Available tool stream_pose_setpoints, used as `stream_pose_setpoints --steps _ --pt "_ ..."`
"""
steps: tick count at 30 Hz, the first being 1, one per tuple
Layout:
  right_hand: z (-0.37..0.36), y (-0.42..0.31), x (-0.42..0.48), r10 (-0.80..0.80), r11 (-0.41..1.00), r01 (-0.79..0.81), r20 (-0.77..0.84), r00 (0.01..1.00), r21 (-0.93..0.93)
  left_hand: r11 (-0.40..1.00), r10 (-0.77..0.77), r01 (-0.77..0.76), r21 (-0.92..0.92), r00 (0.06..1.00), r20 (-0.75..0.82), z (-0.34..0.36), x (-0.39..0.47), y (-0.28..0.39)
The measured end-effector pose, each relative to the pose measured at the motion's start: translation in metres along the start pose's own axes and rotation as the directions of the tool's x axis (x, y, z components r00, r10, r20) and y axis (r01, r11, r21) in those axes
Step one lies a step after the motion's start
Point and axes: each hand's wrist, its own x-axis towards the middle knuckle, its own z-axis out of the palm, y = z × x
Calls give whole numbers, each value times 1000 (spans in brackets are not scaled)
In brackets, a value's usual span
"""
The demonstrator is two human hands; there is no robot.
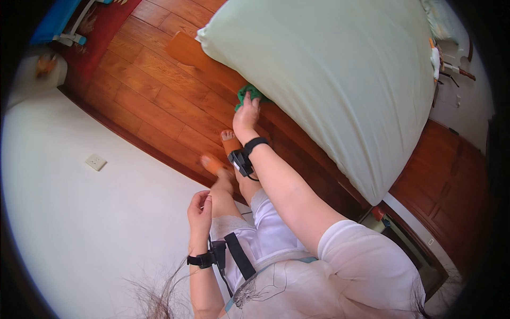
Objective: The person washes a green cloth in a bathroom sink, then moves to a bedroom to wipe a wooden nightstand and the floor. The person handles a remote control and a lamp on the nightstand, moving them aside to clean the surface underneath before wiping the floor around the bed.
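Observation:
My right hand point(248, 113) presses a crumpled green cloth point(252, 94) against the wooden side rail point(223, 75) of a bed. The cloth is just below the edge of the pale green bed sheet point(318, 71), and part of it is hidden by my fingers. Close to my bare thigh hangs my left hand point(199, 209), its fingers loosely curled with nothing visible in them. Each wrist carries a strap with a black device.
A white wall point(95, 223) with a power socket point(96, 162) borders the narrow strip of wooden floor point(147, 83). My feet, in orange slippers point(233, 145), stand between wall and bed. A blue object on a white frame point(75, 38) stands over a red rug point(105, 32).

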Motion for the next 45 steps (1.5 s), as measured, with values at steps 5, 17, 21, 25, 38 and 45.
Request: stream_pose_setpoints --steps 5,17,21,25,38,45 --pt "21 -41 17 -66 992 58 66 996 114 998 -1 -2 67 999 37 6 0 0" --pt "10 -79 66 -361 894 276 203 910 353 977 18 -16 212 1000 -8 -7 3 21" --pt "1 -75 20 -28 477 -753 864 502 453 969 3 -4 248 1000 3 1 5 42" --pt "-33 -47 -20 -237 209 -957 960 148 199 985 8 -9 172 1000 6 6 12 52" --pt "-149 -76 8 -283 127 -990 954 -96 -62 600 -51 243 -762 962 267 11 46 144" --pt "-153 -65 3 -316 243 -968 948 -22 59 668 -131 187 -721 982 133 23 42 140"
